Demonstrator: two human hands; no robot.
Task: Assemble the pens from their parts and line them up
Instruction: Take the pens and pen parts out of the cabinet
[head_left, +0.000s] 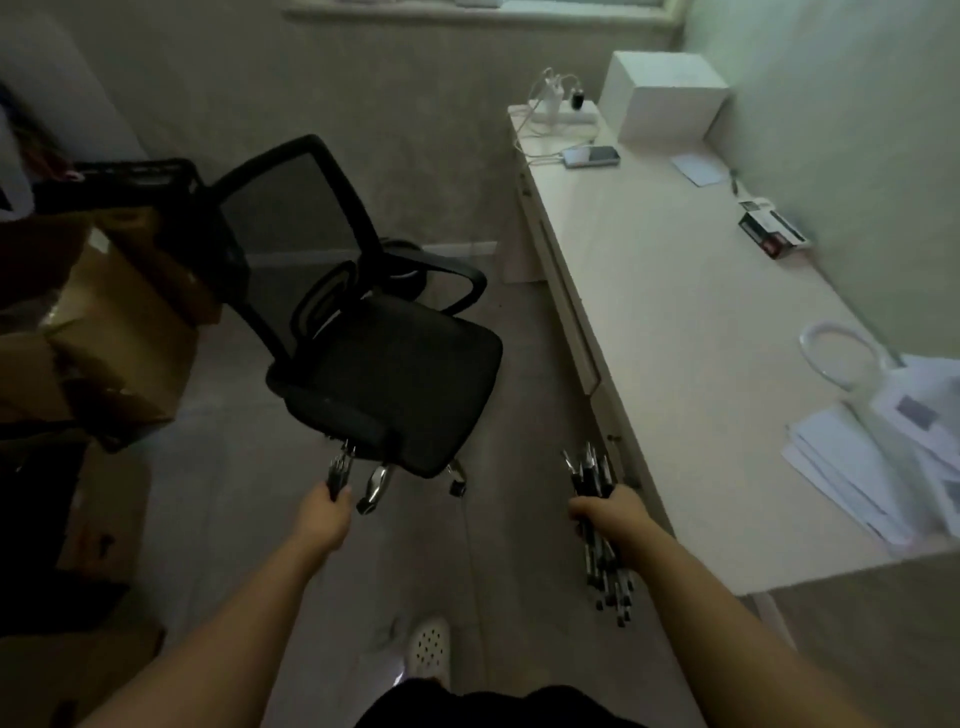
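Observation:
My right hand (608, 512) grips a thick bundle of black-and-clear pens (602, 540) that sticks out above and below the fist, held over the floor beside the desk's front edge. My left hand (327, 514) holds a smaller bunch of dark pen parts (338, 467) that points up toward the chair seat. Both arms reach forward at waist height. The room is dim, so I cannot make out single parts in either bunch.
A black mesh office chair (384, 364) stands straight ahead on the floor. A pale desk (691, 332) runs along the right wall with a white box (665, 101), a phone (592, 156), a small carton (771, 234), a ring lamp (841, 353) and papers (857, 467). Cardboard boxes (114, 332) are stacked at left.

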